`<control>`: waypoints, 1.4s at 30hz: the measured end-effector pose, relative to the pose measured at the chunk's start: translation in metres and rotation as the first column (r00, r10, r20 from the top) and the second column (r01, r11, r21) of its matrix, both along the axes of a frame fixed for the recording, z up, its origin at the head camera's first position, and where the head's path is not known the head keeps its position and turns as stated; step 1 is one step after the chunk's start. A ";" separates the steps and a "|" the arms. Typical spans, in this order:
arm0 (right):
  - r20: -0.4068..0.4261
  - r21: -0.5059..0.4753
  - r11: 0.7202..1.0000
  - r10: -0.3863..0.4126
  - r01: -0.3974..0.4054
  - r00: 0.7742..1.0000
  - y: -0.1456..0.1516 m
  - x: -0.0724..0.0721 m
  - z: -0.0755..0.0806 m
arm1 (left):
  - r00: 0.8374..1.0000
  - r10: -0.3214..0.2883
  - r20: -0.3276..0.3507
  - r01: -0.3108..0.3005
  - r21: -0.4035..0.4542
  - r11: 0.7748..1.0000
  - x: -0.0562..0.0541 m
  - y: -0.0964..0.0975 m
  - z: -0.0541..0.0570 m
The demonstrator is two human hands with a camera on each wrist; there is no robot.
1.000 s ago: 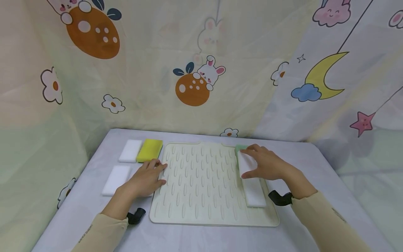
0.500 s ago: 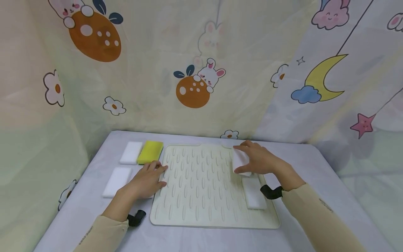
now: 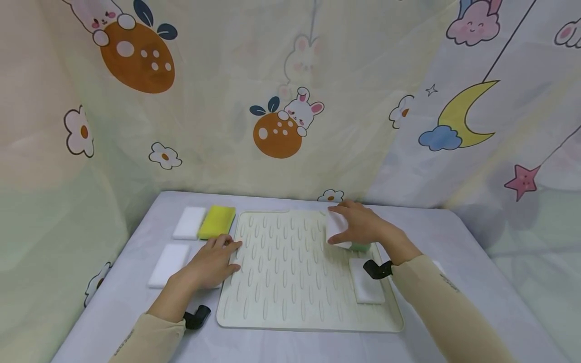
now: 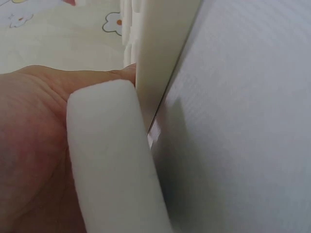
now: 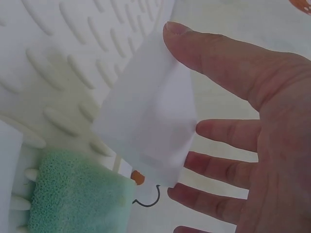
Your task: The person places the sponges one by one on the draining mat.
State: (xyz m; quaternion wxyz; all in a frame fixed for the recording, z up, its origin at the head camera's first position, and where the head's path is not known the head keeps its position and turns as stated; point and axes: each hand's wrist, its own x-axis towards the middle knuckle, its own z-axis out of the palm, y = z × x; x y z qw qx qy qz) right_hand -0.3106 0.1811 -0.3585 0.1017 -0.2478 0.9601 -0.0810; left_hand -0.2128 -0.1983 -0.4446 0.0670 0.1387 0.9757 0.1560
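Observation:
My right hand point(image 3: 364, 226) pinches a white sponge point(image 3: 338, 229) between thumb and fingertips, tilted up over the back right of a cream ribbed mat point(image 3: 290, 295). A green sponge point(image 5: 77, 194) lies on the mat below it, mostly hidden by the right hand in the head view. Nearer the front right of the mat lies another white sponge point(image 3: 364, 287). My left hand point(image 3: 210, 267) rests its fingertips on the mat's left edge. Beside the left palm, in the left wrist view, is a white sponge point(image 4: 112, 160), largely hidden under that hand in the head view.
Left of the mat, a yellow sponge point(image 3: 217, 222), a white sponge point(image 3: 189, 223) behind and a white sponge point(image 3: 169, 265) nearer me lie on the white-covered table point(image 3: 263, 348). A patterned curtain point(image 3: 213, 141) hangs close behind the table.
The right hand has lifted its white sponge and carried it leftward and tilted it, uncovering part of the green sponge and the white one in front. The left hand stays on the mat's edge.

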 end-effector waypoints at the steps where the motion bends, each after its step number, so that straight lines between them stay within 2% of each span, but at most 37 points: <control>1: 0.004 -0.002 1.000 -0.004 0.004 1.000 -0.001 -0.001 -0.001 | 1.000 0.000 0.000 0.000 -0.001 1.000 0.000 0.000 0.000; 14: 0.038 0.018 1.000 -0.025 0.024 0.999 -0.015 -0.011 -0.006 | 1.000 0.010 0.004 -0.010 0.012 1.000 0.001 0.000 -0.001; 31: 0.048 0.048 0.998 -0.045 0.043 0.998 -0.027 -0.028 -0.025 | 1.000 0.006 0.002 -0.006 0.017 1.000 0.002 0.000 -0.001; 42: 0.066 0.080 0.994 -0.083 0.078 0.994 -0.034 -0.029 -0.032 | 1.000 0.014 0.006 -0.014 0.025 1.000 0.003 0.001 0.000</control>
